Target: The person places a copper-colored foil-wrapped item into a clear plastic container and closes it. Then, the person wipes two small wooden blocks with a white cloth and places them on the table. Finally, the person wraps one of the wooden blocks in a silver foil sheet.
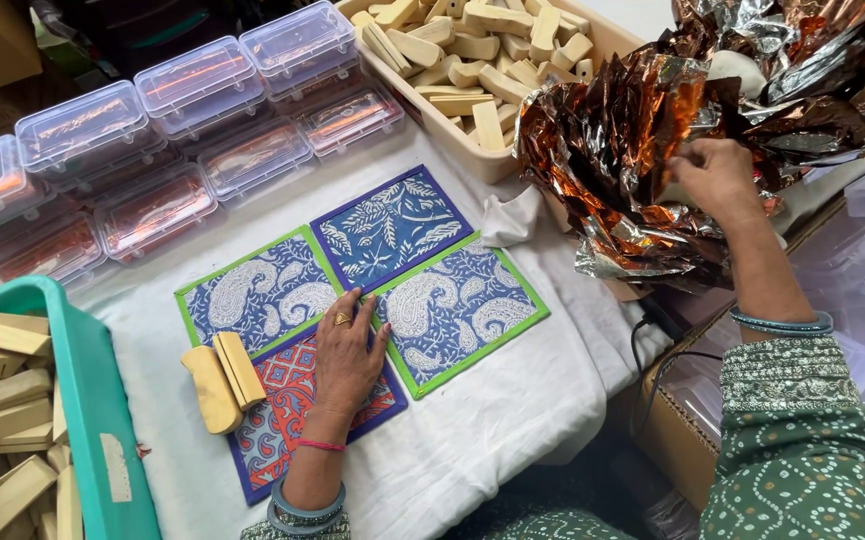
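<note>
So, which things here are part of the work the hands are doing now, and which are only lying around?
In use:
- left hand, flat on the four printed cloth squares
- right hand, reaching into the crinkled foil sheets
- two wooden blocks beside the left hand

Lying about:
- clear plastic boxes
- beige tray of wooden pieces
- green bin of wooden pieces
- cardboard box

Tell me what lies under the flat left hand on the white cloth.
The left hand rests on a red-and-blue patterned fabric mat, fingertips reaching the green-edged blue paisley mat. The patch beneath the palm is hidden.
</note>
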